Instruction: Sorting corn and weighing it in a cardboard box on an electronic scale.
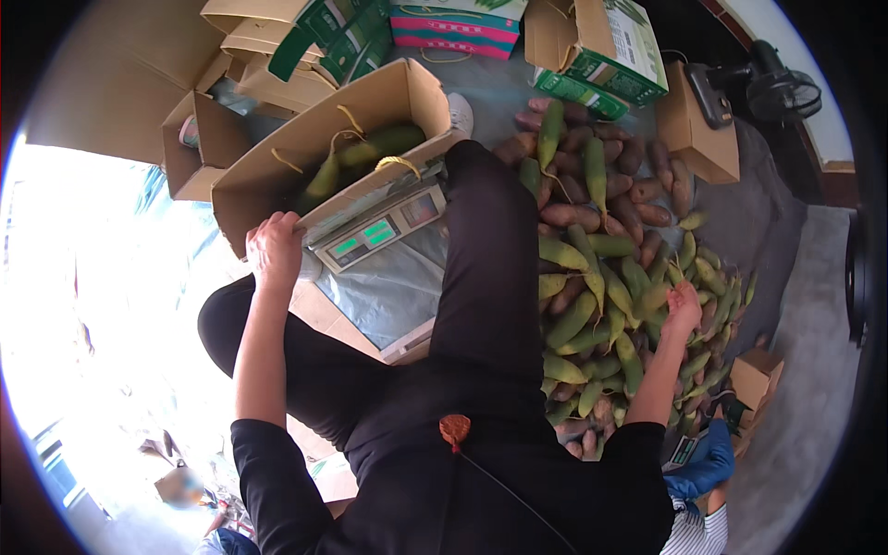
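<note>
The left hand [275, 250] clasps the near corner of the cardboard box [305, 148] on the scale [379, 229]; the right hand [683, 308] lies unclenched on the corn pile [601, 305]. Tugging the corner could tip the box off.

Glare on the left washes out the ground beyond the open brown cardboard box [314, 148]. The grey weighing scale [379, 231] sits half under that box, its green readout too small to read. The right hand [683, 310] has its fingertips buried among the heaped green and brown corn cobs [601, 277], so what they grip can't be made out. The black fan [768, 88] fades into the dark rim.
</note>
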Tool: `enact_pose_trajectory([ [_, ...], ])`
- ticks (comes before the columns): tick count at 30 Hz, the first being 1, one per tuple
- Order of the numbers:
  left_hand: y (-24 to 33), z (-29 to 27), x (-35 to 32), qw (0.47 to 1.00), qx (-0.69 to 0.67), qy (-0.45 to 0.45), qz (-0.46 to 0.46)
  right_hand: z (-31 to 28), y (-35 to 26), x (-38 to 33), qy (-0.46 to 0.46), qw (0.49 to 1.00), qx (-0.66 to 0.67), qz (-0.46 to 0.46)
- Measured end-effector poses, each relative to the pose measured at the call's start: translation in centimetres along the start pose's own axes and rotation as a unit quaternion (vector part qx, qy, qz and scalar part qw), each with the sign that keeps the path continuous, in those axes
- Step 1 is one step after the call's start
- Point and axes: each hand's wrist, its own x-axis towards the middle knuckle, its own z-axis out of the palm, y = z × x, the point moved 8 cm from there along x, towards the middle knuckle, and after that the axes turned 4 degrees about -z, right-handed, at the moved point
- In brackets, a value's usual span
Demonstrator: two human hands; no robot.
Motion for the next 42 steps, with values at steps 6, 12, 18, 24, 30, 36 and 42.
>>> enact_pose_trajectory([
  [6,0.8,0.0,0.2,1.000,-0.013,0.018,0.006,15.8,-14.7,-11.3,-0.279,0.945,0.133,-0.111],
  [12,0.6,-0.1,0.2,1.000,0.000,0.026,-0.002,32.1,-26.4,-23.9,-0.581,0.746,0.270,-0.183],
  [18,0.2,0.1,0.2,1.000,0.003,0.013,-0.010,45.9,-25.4,-36.1,-0.654,0.684,0.321,-0.025],
  [24,0.5,0.5,0.3,1.000,0.008,0.006,-0.004,49.3,-18.4,-39.7,-0.659,0.736,0.130,-0.083],
  [30,0.1,0.6,0.5,1.000,0.027,0.008,-0.006,42.8,-17.2,-28.1,-0.567,0.806,0.060,-0.159],
  [36,-0.1,1.1,0.9,0.999,0.049,-0.014,-0.011,29.0,-12.0,-12.2,-0.395,0.897,-0.125,-0.153],
  [42,-0.1,1.3,0.6,0.999,0.032,-0.013,0.017,11.2,-1.6,-3.0,-0.214,0.941,-0.255,-0.053],
])
